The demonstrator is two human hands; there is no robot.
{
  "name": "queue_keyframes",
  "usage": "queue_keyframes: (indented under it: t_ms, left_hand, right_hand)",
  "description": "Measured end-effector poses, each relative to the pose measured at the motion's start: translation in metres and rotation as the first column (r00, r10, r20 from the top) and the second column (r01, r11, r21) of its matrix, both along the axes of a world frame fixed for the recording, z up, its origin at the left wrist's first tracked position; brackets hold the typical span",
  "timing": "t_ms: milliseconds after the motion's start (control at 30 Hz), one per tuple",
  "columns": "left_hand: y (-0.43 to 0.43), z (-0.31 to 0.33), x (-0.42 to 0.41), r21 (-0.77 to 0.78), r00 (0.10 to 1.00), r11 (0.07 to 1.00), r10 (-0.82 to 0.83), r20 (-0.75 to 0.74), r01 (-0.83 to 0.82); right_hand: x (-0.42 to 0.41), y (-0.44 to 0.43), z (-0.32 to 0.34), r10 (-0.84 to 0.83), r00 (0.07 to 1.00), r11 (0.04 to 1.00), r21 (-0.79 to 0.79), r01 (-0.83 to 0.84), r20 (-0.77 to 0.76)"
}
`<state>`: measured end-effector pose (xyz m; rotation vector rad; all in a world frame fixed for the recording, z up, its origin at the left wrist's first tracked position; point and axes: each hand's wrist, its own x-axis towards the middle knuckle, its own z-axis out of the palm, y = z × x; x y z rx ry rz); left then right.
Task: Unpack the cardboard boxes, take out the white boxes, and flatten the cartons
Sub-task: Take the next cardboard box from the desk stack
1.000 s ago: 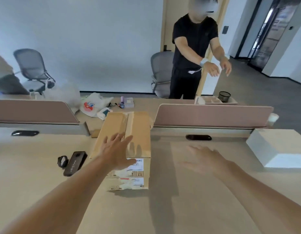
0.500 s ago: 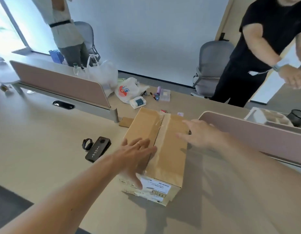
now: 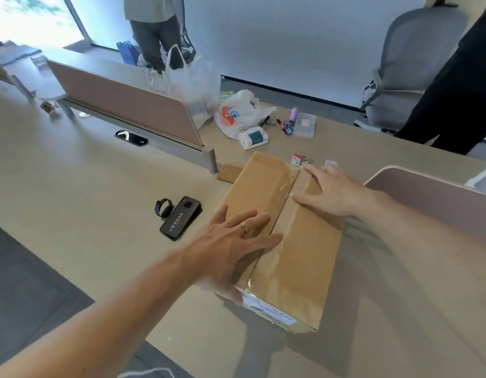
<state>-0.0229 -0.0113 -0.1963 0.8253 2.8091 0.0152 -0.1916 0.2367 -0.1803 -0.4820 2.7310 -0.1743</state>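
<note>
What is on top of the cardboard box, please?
The left hand and right hand lie flat on the cardboard box, either side of its taped seam. It is sealed, so its contents are hidden.

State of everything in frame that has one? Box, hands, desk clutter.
cardboard box: shut, top seam taped.
left hand: open, flat on box top.
right hand: open, flat on box's far end.
black case: lying flat, untouched.
printed bag: slumped, crumpled.

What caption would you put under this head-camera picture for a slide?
Left hand and right hand lie flat on a taped-shut cardboard box on a desk, unpacking not yet begun.
</note>
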Motion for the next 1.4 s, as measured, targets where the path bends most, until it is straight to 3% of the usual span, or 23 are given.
queue_keyframes:
  t_ms: [167,333,400,433,500,567,600,667,767,1033,1133,1267,1400]
  left_hand:
    - [-0.025,0.006,-0.021,-0.032,0.999,0.999,-0.029,0.04,0.03]
    - [-0.059,0.012,-0.044,-0.029,0.979,0.978,0.206,0.005,-0.206]
    - [-0.064,0.008,-0.052,0.081,0.934,0.931,0.358,-0.006,-0.356]
    - [-0.064,0.006,-0.057,0.195,0.897,0.878,0.442,0.02,-0.437]
    - [-0.059,-0.001,-0.06,0.484,0.803,0.655,0.559,0.206,-0.58]
    - [-0.051,-0.008,-0.057,0.629,0.74,0.411,0.503,0.447,-0.66]
    - [-0.046,-0.012,-0.052,0.634,0.722,0.355,0.438,0.536,-0.687]
    - [-0.035,-0.023,-0.038,0.622,0.714,0.351,0.321,0.622,-0.7]
    - [-0.026,-0.042,-0.03,0.697,0.753,0.303,0.38,0.537,-0.65]
    - [-0.007,-0.036,-0.023,0.725,0.747,0.24,0.395,0.535,-0.646]
    - [0.011,-0.03,-0.017,0.721,0.772,0.293,0.355,0.527,-0.628]
    - [0.05,-0.02,-0.021,0.767,0.813,0.274,0.249,0.526,-0.58]
    - [0.111,-0.007,-0.027,0.792,0.849,0.315,0.106,0.518,-0.523]
  right_hand:
    - [0.022,0.022,-0.001,-0.058,0.995,0.998,0.022,0.06,-0.078]
    - [0.071,0.063,-0.012,-0.149,0.978,0.986,0.05,0.158,-0.146]
    - [0.087,0.075,-0.015,-0.169,0.98,0.984,0.04,0.174,-0.107]
    - [0.094,0.08,-0.015,-0.172,0.982,0.984,0.025,0.174,-0.084]
    - [0.104,0.089,-0.015,-0.175,0.981,0.984,-0.048,0.172,-0.085]
    - [0.106,0.094,-0.013,-0.203,0.974,0.969,-0.162,0.186,-0.1]
    - [0.104,0.094,-0.013,-0.226,0.972,0.949,-0.238,0.207,-0.055]
    - [0.102,0.09,-0.016,-0.245,0.962,0.876,-0.397,0.274,0.124]
    - [0.105,0.083,-0.024,-0.227,0.927,0.777,-0.518,0.358,0.299]
    - [0.126,0.079,-0.029,-0.328,0.903,0.664,-0.612,0.43,0.278]
    - [0.145,0.091,-0.026,-0.382,0.887,0.636,-0.622,0.457,0.26]
    - [0.174,0.124,-0.014,-0.472,0.845,0.592,-0.621,0.514,0.251]
    - [0.21,0.179,-0.005,-0.596,0.776,0.534,-0.62,0.575,0.206]
